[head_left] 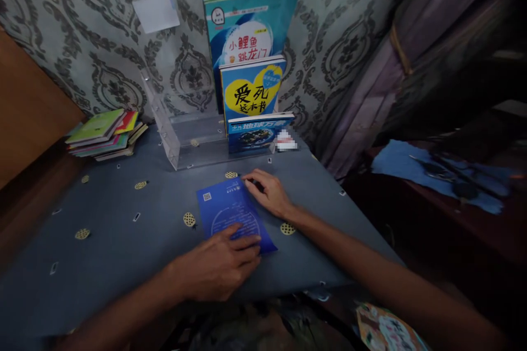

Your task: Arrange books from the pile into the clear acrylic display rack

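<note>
Thin blue rectangular booklet with white print [222,205], lying on grey-blue pineapple-print tablecloth [111,258]. Covered at lower part by left hand [222,264], palm down, fingers loosely spread. Met at upper right corner by right hand [268,193], fingers curled; cannot tell if pinching. Beyond, clear plastic stepped rack [169,145] with upright colourful books [252,85].

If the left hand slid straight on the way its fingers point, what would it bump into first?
Resting on the blue booklet, the left hand would probably meet the right forearm first, though that arm's height is unclear.
</note>
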`<action>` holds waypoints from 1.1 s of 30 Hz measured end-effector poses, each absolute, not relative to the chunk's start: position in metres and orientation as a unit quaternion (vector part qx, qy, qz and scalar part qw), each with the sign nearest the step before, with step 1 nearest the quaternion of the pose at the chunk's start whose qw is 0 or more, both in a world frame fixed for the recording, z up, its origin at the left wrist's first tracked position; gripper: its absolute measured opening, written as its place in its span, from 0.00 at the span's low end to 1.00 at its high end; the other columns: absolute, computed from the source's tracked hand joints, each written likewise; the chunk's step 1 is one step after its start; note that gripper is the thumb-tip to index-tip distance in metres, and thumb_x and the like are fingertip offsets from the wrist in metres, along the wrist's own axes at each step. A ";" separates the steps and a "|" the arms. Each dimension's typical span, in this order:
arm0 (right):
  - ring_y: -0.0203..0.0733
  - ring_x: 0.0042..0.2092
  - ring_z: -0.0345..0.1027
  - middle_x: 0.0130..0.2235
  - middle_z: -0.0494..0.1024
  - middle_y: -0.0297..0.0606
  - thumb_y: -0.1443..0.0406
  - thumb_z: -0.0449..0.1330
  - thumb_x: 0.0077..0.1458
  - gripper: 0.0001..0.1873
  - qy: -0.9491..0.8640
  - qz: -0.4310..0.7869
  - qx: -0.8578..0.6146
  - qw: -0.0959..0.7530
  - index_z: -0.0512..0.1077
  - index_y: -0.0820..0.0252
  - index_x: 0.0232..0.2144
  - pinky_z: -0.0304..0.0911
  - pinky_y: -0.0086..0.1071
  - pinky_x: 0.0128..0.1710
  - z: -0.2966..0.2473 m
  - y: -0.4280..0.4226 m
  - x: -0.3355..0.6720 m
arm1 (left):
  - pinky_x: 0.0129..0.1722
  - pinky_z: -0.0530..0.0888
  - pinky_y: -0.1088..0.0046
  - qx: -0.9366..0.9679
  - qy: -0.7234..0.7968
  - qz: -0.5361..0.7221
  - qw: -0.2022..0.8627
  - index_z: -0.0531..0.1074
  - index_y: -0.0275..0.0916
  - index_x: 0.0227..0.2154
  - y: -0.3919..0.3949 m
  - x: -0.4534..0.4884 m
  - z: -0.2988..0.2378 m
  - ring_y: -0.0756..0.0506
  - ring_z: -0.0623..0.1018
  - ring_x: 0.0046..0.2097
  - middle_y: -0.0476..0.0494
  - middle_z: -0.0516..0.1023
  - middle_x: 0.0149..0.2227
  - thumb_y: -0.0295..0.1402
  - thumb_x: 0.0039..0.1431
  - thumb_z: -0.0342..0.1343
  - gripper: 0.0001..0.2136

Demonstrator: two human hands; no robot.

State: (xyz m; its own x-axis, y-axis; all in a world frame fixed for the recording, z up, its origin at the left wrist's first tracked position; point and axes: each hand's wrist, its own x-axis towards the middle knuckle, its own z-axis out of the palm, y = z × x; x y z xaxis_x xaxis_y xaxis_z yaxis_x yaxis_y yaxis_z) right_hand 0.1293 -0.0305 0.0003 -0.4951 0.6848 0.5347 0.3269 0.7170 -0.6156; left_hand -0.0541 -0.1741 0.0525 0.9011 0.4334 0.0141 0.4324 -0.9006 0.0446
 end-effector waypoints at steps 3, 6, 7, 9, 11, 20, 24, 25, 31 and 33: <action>0.46 0.42 0.73 0.38 0.80 0.43 0.65 0.52 0.67 0.12 -0.861 0.200 -0.258 0.390 0.76 0.59 0.41 0.69 0.40 0.46 0.001 -0.031 0.131 | 0.68 0.60 0.57 0.981 0.194 0.011 0.018 0.70 0.34 0.59 -0.170 -0.057 0.051 0.41 0.67 0.68 0.40 0.74 0.62 0.28 0.70 0.47 0.18; 0.46 0.43 0.73 0.40 0.81 0.42 0.65 0.52 0.67 0.12 -0.882 0.192 -0.218 0.372 0.76 0.59 0.41 0.69 0.42 0.48 0.002 -0.033 0.132 | 0.67 0.62 0.56 0.982 0.185 0.006 0.034 0.65 0.34 0.63 -0.168 -0.053 0.048 0.42 0.65 0.68 0.39 0.69 0.66 0.28 0.69 0.47 0.21; 0.46 0.43 0.73 0.40 0.82 0.42 0.65 0.52 0.67 0.12 -0.888 0.191 -0.207 0.362 0.76 0.59 0.40 0.69 0.42 0.48 0.002 -0.033 0.132 | 0.66 0.64 0.56 0.981 0.191 0.003 0.041 0.63 0.33 0.65 -0.168 -0.051 0.046 0.42 0.65 0.69 0.39 0.66 0.67 0.28 0.69 0.47 0.22; 0.45 0.42 0.73 0.39 0.82 0.41 0.66 0.53 0.67 0.11 -0.900 0.187 -0.187 0.346 0.76 0.59 0.40 0.69 0.42 0.51 0.004 -0.035 0.131 | 0.66 0.64 0.56 0.977 0.204 -0.008 0.055 0.58 0.32 0.67 -0.166 -0.044 0.042 0.42 0.63 0.70 0.38 0.61 0.70 0.28 0.69 0.46 0.25; 0.44 0.42 0.74 0.39 0.81 0.41 0.66 0.53 0.67 0.11 -0.910 0.185 -0.169 0.330 0.76 0.60 0.40 0.68 0.42 0.53 0.005 -0.037 0.131 | 0.67 0.63 0.55 0.976 0.206 -0.016 0.069 0.56 0.32 0.68 -0.162 -0.037 0.036 0.42 0.61 0.71 0.38 0.58 0.71 0.28 0.69 0.45 0.26; 0.47 0.51 0.71 0.47 0.81 0.44 0.67 0.57 0.66 0.10 -0.941 0.160 -0.186 0.233 0.76 0.62 0.45 0.67 0.43 0.55 -0.002 -0.037 0.134 | 0.70 0.58 0.52 0.963 0.185 0.022 0.193 0.67 0.43 0.62 -0.150 -0.018 0.041 0.41 0.61 0.71 0.44 0.66 0.68 0.40 0.71 0.50 0.19; 0.47 0.53 0.70 0.50 0.79 0.44 0.66 0.55 0.67 0.11 -0.939 0.161 -0.194 0.235 0.75 0.60 0.49 0.66 0.44 0.56 -0.007 -0.036 0.135 | 0.54 0.74 0.67 0.922 0.291 0.115 0.229 0.77 0.41 0.45 -0.141 -0.026 0.044 0.46 0.81 0.49 0.44 0.83 0.47 0.35 0.72 0.47 0.13; 0.47 0.53 0.70 0.50 0.79 0.45 0.67 0.55 0.67 0.12 -0.937 0.163 -0.196 0.237 0.75 0.60 0.49 0.66 0.44 0.56 -0.008 -0.036 0.135 | 0.49 0.75 0.69 0.903 0.346 0.145 0.207 0.78 0.40 0.41 -0.136 -0.029 0.043 0.47 0.81 0.43 0.44 0.83 0.41 0.34 0.72 0.45 0.15; 0.52 0.56 0.69 0.54 0.77 0.52 0.68 0.57 0.64 0.16 -0.935 0.142 -0.230 0.231 0.72 0.63 0.53 0.66 0.49 0.57 -0.011 -0.036 0.134 | 0.54 0.74 0.56 0.814 0.552 0.177 0.029 0.71 0.38 0.45 -0.108 -0.048 0.020 0.39 0.76 0.52 0.36 0.77 0.49 0.32 0.69 0.47 0.09; 0.53 0.59 0.67 0.57 0.75 0.53 0.68 0.58 0.64 0.17 -0.934 0.138 -0.238 0.230 0.71 0.64 0.55 0.65 0.51 0.59 -0.012 -0.037 0.133 | 0.59 0.71 0.52 0.811 0.564 0.153 0.016 0.69 0.37 0.49 -0.105 -0.051 0.012 0.37 0.73 0.59 0.32 0.74 0.57 0.32 0.69 0.48 0.10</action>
